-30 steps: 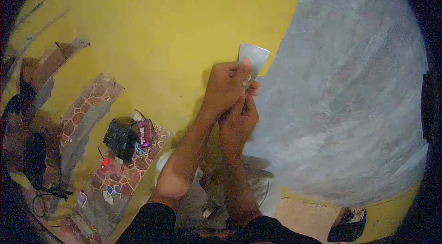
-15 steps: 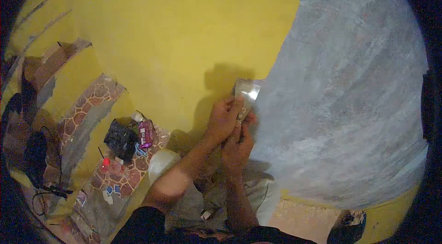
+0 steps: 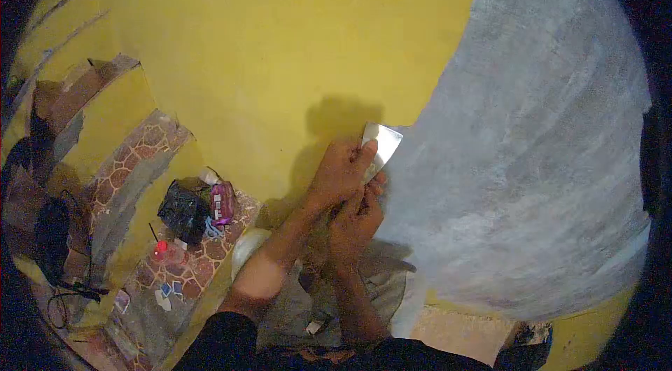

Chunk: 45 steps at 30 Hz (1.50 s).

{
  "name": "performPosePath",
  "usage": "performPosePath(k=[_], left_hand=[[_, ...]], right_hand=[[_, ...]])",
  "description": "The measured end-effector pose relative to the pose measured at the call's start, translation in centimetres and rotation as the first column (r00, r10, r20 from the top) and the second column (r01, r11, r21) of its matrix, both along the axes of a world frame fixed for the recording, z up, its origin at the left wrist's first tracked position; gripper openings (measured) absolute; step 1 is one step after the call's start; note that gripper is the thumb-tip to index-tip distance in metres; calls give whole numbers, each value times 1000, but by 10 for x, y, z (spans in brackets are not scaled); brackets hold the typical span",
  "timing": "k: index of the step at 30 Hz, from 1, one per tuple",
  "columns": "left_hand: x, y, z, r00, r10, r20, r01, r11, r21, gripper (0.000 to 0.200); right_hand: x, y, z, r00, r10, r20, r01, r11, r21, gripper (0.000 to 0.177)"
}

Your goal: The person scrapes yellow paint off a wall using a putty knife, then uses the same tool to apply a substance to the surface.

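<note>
A small, flat, shiny rectangular piece (image 3: 385, 143) is held up in front of the wall; bright glare hides its markings and its exact kind. My left hand (image 3: 345, 169) is closed on its left side, with the thumb lying along its face. Just below, my right hand (image 3: 355, 225) has its fingers bent together at the lower end of the piece. Whether those fingers pinch the piece or something smaller is hidden. Both hands are close together above my lap, over the pale grey clothing.
To the left, stone-patterned steps (image 3: 140, 150) rise along the yellow wall (image 3: 280, 56). A black plastic bag (image 3: 183, 206), a purple packet (image 3: 222, 203), a red-topped item (image 3: 162, 248) and small blue-and-white packets (image 3: 172, 290) lie on one step. A grey plastered surface (image 3: 539, 140) fills the right.
The shiny piece has turned slightly and its glare now covers more of it. My left thumb has moved up its face. The right hand has shifted slightly to the left.
</note>
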<state>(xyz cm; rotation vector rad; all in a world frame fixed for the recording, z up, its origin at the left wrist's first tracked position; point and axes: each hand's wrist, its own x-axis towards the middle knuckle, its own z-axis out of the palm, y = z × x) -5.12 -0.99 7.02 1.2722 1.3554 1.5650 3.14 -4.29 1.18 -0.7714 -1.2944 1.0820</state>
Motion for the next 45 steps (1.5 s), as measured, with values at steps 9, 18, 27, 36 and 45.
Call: performPosePath(k=[9,18,27,36,45], left_hand=[[-1,10,-2,998,63,-2,-63,993,96,45],[-5,-12,-13,999,-39,36,37,997,65,45],[-3,-5,-12,1000,-7,16,7,1000,24,46],[16,10,48,987,148,69,-162,943,289,47],[30,21,-41,961,-82,263,24,977,214,48]], right_hand=[[-21,16,-14,995,-73,-63,81,988,130,35],[-11,18,-25,988,-149,-33,149,989,5,40],[-4,21,-19,988,-149,31,147,987,59,42],[3,31,66,990,-139,-13,138,961,239,36],[38,23,-8,990,-34,139,33,999,6,33]])
